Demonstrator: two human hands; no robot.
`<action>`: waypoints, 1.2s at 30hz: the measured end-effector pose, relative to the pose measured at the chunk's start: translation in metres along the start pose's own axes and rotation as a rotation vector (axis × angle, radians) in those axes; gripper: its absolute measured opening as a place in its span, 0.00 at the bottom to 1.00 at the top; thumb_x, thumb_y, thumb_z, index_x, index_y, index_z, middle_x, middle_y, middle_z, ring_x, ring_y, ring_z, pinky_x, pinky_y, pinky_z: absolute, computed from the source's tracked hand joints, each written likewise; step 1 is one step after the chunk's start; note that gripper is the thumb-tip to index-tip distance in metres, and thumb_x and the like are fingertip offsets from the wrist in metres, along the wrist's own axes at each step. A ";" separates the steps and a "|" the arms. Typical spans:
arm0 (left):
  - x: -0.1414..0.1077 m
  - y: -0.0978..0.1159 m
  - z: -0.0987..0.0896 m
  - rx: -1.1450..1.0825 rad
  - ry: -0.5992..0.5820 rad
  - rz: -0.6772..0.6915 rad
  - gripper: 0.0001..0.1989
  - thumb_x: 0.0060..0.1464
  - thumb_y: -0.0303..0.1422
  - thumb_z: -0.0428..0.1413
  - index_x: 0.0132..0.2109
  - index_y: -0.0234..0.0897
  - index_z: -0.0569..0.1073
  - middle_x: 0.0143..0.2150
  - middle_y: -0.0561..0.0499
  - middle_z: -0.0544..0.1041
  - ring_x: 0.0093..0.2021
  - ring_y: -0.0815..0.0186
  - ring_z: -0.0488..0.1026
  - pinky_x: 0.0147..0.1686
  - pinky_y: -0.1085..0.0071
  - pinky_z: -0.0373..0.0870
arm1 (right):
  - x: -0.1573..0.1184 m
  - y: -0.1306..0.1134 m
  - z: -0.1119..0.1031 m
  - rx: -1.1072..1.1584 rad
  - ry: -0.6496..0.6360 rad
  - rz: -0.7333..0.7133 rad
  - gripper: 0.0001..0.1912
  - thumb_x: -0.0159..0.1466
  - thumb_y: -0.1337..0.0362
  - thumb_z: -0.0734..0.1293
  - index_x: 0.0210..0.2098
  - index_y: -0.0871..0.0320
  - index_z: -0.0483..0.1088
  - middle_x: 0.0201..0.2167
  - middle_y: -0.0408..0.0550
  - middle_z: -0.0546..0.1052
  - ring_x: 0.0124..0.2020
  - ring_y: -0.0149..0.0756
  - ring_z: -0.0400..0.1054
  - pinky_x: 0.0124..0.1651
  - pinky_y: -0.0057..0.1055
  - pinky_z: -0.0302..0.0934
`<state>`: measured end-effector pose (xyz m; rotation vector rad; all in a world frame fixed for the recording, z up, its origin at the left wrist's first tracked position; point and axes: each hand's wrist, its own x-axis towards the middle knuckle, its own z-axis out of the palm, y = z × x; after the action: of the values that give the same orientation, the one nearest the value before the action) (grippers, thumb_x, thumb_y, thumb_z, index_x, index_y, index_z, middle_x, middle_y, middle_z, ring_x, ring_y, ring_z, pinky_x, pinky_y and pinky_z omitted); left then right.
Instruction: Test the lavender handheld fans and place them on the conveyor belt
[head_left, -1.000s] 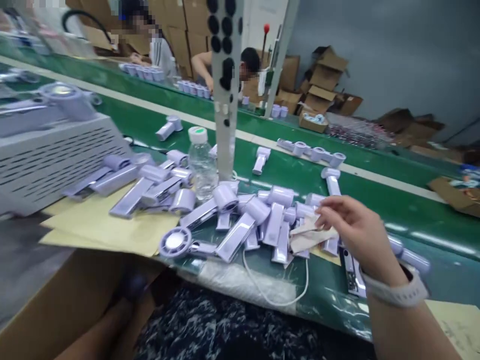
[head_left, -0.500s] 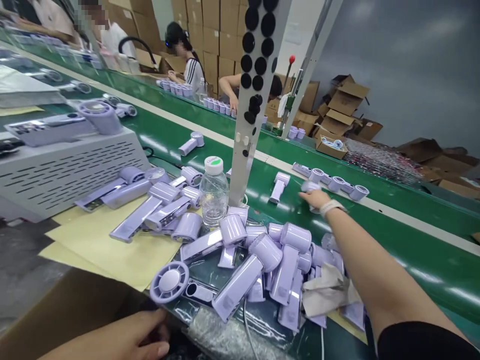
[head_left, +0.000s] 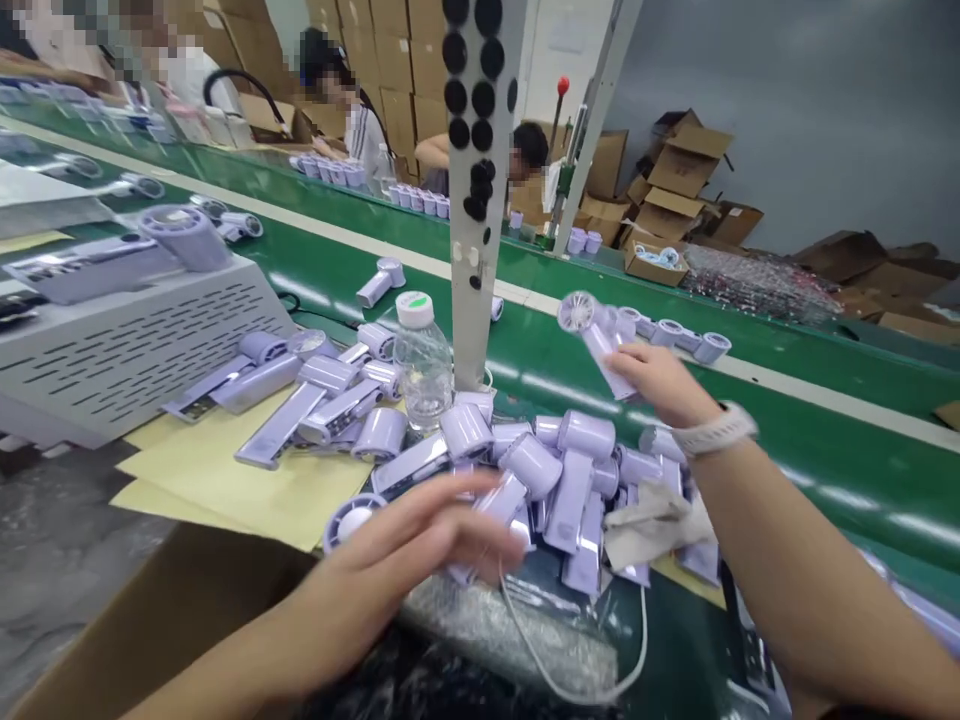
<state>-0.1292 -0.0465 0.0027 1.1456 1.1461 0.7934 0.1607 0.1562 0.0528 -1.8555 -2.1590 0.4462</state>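
My right hand [head_left: 660, 380], with a white wristband, grips the handle of a purple handheld fan [head_left: 609, 355] above the green conveyor belt [head_left: 795, 455]. The fan's round head points up and left. My left hand [head_left: 435, 530] is slightly blurred over the near edge of a pile of purple fans [head_left: 574, 490]; its fingers are stretched out and hold nothing. Partly hidden behind its wrist lies a round fan head [head_left: 349, 518]. A crumpled grey cloth [head_left: 649, 525] rests on the pile's right side.
A clear bottle [head_left: 424, 375] stands beside a metal post [head_left: 474, 340]. At the left are yellow sheets [head_left: 225, 485] and a slotted grey box [head_left: 150, 350]. A white cable [head_left: 585, 695] loops near the front. Other people work across the belt; cardboard boxes [head_left: 686, 160] are stacked behind.
My right hand has lifted a fan off the belt and drawn it closer. My left hand has moved up and right to the pile, fingers extended. The camera view has shifted slightly.
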 end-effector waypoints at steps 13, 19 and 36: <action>0.065 0.008 0.106 -0.736 -0.277 0.219 0.25 0.51 0.54 0.66 0.40 0.35 0.79 0.32 0.49 0.81 0.29 0.63 0.79 0.31 0.68 0.80 | -0.224 0.039 0.059 0.195 0.203 0.126 0.21 0.73 0.53 0.58 0.52 0.59 0.75 0.38 0.57 0.83 0.35 0.44 0.80 0.37 0.40 0.75; 0.063 0.024 0.098 -0.760 -0.298 0.356 0.19 0.45 0.43 0.70 0.41 0.34 0.82 0.35 0.48 0.83 0.29 0.62 0.79 0.30 0.69 0.80 | -0.228 0.059 0.115 -0.109 0.209 0.287 0.27 0.63 0.72 0.62 0.61 0.71 0.66 0.37 0.61 0.82 0.36 0.51 0.78 0.34 0.37 0.65; 0.075 0.009 0.113 -0.813 -0.361 0.234 0.25 0.44 0.56 0.69 0.38 0.40 0.79 0.43 0.44 0.84 0.61 0.40 0.75 0.58 0.42 0.74 | -0.246 0.071 0.100 0.716 0.073 0.081 0.12 0.68 0.59 0.66 0.46 0.58 0.76 0.32 0.47 0.75 0.27 0.37 0.71 0.31 0.34 0.70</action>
<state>0.0001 -0.0057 -0.0084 0.6855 0.3153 1.0469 0.2231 -0.0834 -0.0659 -1.5086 -1.5711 0.9926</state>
